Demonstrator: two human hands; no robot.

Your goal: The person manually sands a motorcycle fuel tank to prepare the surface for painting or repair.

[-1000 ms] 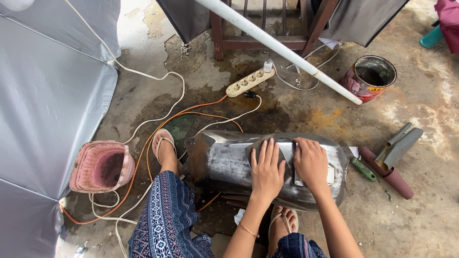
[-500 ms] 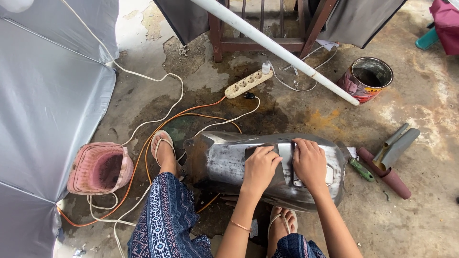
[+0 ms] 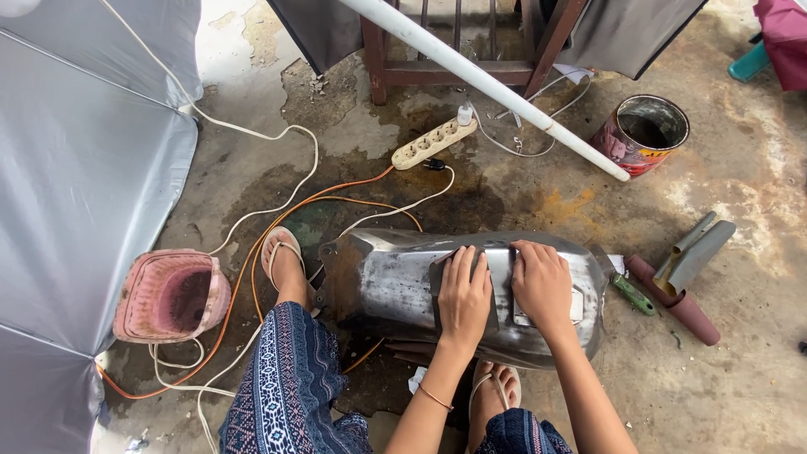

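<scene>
Far left of fingers: pink basket (image 3: 168, 296) on wet concrete, orange cable (image 3: 252, 252) looping past sandalled foot (image 3: 284, 262). Under fingers: curved metal panel (image 3: 403, 286), lying lengthwise between feet. Left hand (image 3: 464, 296) flat, fingers spread, pressing dark sanding sheet (image 3: 437, 282) on panel. Right hand (image 3: 542, 282) just beside, fingers curled down on panel top. Beyond fingertips: power strip (image 3: 433, 143), white pipe (image 3: 487, 80). Right: paint tin (image 3: 643, 133), green-handled tool (image 3: 632, 294), rolled sandpaper (image 3: 685, 307).

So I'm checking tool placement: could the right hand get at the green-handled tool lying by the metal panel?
Probably yes: the right hand rests on the metal panel, the green-handled tool lies just beyond its edge, nothing between.
</scene>
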